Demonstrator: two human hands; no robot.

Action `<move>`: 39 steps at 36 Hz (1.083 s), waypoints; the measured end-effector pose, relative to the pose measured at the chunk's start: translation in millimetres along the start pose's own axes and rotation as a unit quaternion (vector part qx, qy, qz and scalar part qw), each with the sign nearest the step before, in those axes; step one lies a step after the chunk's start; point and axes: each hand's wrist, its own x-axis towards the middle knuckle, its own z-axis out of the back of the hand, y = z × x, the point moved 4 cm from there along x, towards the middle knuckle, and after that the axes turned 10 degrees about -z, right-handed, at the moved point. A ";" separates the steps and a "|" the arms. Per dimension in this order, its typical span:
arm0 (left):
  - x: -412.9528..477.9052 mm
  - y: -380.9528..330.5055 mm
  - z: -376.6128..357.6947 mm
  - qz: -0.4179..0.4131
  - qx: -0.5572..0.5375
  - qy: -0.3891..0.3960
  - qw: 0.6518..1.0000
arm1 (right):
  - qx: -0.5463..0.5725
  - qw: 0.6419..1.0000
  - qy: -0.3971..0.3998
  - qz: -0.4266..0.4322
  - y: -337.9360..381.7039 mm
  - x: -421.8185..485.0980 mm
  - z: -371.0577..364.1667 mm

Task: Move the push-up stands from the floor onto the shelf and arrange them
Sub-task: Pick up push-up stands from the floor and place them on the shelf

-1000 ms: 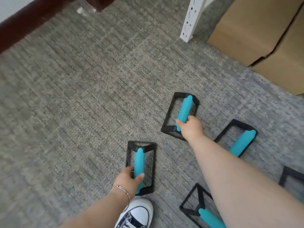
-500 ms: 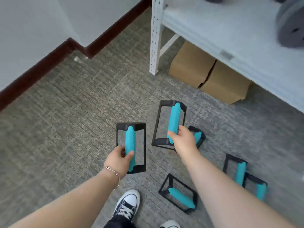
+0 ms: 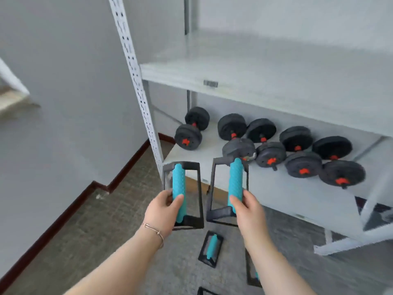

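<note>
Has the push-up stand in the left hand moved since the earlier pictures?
Yes. The left hand has lifted its push-up stand off the carpet, up to the edge of the dumbbell shelf.

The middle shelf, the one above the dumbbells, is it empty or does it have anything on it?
Empty, as far as it shows. The middle shelf is bare white board; its right end runs out of frame. The dumbbells sit on the shelf below.

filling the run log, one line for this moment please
left hand: holds push-up stand | right hand: holds second stand | both airborne before shelf
</note>
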 end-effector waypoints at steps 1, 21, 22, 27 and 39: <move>-0.8 -22.6 3.8 -0.014 0.004 -0.004 1.000 | -0.008 1.000 -0.005 0.014 15.3 -5.8 9.9; 124.4 -259.0 52.2 -0.171 0.051 -0.057 0.982 | -0.008 0.983 -0.134 0.127 240.8 31.8 92.8; 140.8 -265.1 54.8 -0.175 0.050 -0.061 0.981 | -0.001 0.982 -0.138 0.125 250.9 43.5 89.4; 238.9 -296.1 67.4 -0.182 0.046 -0.047 0.981 | -0.015 0.978 -0.160 0.136 312.6 114.3 57.9; 441.7 -322.5 73.2 -0.163 0.067 0.034 0.984 | -0.016 0.977 -0.203 0.069 388.9 263.9 -19.2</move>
